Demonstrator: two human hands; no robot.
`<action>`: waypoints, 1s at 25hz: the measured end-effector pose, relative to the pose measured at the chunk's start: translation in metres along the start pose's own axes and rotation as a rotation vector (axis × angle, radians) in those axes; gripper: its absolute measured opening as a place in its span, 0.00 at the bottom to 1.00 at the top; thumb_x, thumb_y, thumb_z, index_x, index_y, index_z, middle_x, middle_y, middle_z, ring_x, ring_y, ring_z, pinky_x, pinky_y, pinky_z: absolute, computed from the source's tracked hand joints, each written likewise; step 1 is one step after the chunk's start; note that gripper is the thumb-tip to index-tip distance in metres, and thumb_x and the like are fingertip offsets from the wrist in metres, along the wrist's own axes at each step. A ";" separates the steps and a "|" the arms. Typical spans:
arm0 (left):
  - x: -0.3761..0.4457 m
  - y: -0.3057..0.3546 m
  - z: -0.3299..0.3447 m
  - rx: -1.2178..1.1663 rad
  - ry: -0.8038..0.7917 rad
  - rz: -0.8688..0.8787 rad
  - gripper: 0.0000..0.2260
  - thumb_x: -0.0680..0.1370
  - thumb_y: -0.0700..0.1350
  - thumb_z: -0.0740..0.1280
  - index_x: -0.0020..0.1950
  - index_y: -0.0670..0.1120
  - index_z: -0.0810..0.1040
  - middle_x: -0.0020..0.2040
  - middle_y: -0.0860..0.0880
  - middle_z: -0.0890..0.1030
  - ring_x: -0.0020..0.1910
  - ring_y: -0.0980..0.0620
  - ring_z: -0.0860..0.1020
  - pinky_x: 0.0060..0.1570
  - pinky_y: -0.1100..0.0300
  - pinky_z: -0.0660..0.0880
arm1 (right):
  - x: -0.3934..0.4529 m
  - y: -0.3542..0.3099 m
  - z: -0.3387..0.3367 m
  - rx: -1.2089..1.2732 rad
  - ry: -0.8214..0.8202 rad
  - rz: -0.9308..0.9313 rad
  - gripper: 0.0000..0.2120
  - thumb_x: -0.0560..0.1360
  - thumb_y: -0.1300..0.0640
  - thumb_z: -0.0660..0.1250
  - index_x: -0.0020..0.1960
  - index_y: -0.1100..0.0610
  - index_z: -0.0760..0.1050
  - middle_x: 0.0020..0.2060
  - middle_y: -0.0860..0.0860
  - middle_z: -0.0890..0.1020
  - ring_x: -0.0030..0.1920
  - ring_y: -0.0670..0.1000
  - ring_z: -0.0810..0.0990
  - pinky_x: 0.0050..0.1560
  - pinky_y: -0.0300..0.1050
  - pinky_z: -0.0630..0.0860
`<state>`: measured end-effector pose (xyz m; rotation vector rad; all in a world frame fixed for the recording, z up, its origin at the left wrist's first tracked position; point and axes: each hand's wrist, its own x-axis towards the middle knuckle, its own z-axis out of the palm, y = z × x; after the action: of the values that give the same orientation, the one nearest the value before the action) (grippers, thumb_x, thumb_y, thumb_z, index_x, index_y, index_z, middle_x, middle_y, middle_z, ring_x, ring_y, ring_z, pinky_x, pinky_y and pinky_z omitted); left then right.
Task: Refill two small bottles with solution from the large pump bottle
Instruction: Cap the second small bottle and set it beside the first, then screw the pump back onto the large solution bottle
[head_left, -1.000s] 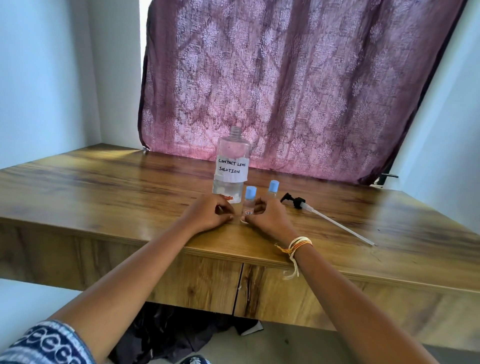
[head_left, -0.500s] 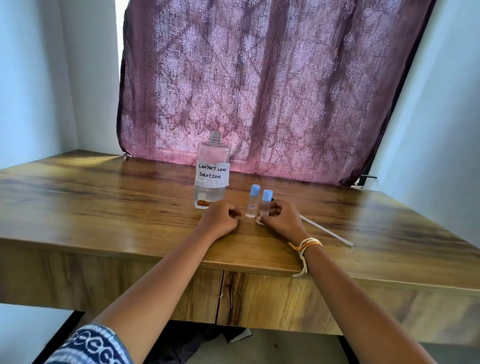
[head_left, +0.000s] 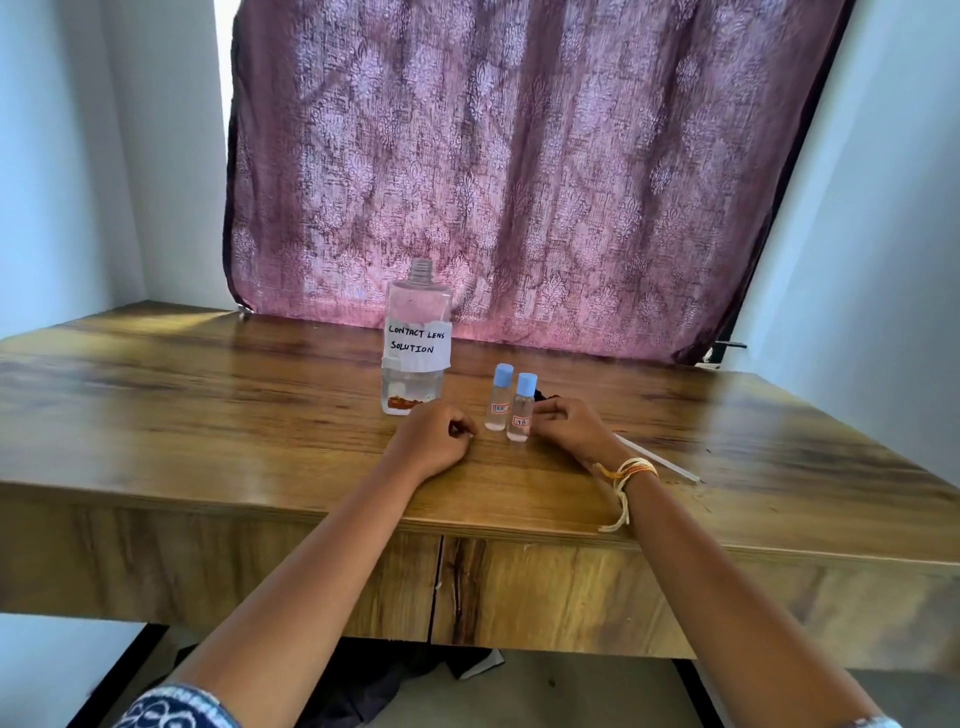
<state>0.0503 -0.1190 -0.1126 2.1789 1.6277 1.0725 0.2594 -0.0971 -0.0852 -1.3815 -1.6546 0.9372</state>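
The large clear bottle (head_left: 417, 347), labelled "contact lens solution", stands uncapped on the wooden table (head_left: 208, 415) with a little liquid at its bottom. Two small clear bottles with blue caps stand side by side to its right: the far one (head_left: 499, 399) and the near one (head_left: 521, 410). My left hand (head_left: 434, 439) rests on the table as a loose fist, just left of them, holding nothing. My right hand (head_left: 571, 423) rests curled on the table just right of the near small bottle, apart from it. The pump's white tube (head_left: 660, 461) lies behind my right wrist; its head is mostly hidden.
A purple patterned curtain (head_left: 519, 182) hangs behind the table. White walls close in on both sides. The table's front edge runs under my forearms, with dark cloth on the floor below.
My right hand has let go of the near small bottle and drawn slightly away. Both small bottles now stand together. The view has tilted up and shifted.
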 end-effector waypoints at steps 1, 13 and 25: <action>0.001 -0.001 0.001 -0.011 0.005 -0.003 0.07 0.75 0.41 0.68 0.50 0.47 0.84 0.51 0.50 0.83 0.52 0.53 0.78 0.54 0.57 0.76 | 0.000 -0.002 -0.004 0.066 0.012 0.028 0.11 0.72 0.66 0.71 0.53 0.64 0.77 0.43 0.57 0.83 0.43 0.52 0.81 0.49 0.45 0.81; 0.007 -0.007 0.005 -0.017 0.027 0.011 0.06 0.74 0.42 0.69 0.47 0.49 0.85 0.50 0.52 0.82 0.49 0.56 0.78 0.52 0.58 0.76 | 0.049 -0.005 -0.013 -0.665 0.236 -0.055 0.17 0.71 0.57 0.72 0.54 0.66 0.76 0.51 0.60 0.81 0.53 0.58 0.79 0.52 0.51 0.76; 0.001 0.001 -0.001 -0.037 0.022 0.008 0.06 0.75 0.40 0.67 0.46 0.46 0.85 0.48 0.52 0.84 0.47 0.58 0.77 0.54 0.62 0.73 | 0.029 -0.044 -0.043 0.100 0.255 0.173 0.08 0.71 0.64 0.73 0.39 0.67 0.75 0.23 0.53 0.78 0.22 0.46 0.76 0.23 0.36 0.74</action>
<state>0.0500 -0.1190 -0.1111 2.1593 1.5971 1.1235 0.2768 -0.0720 -0.0245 -1.5239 -1.2985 0.8862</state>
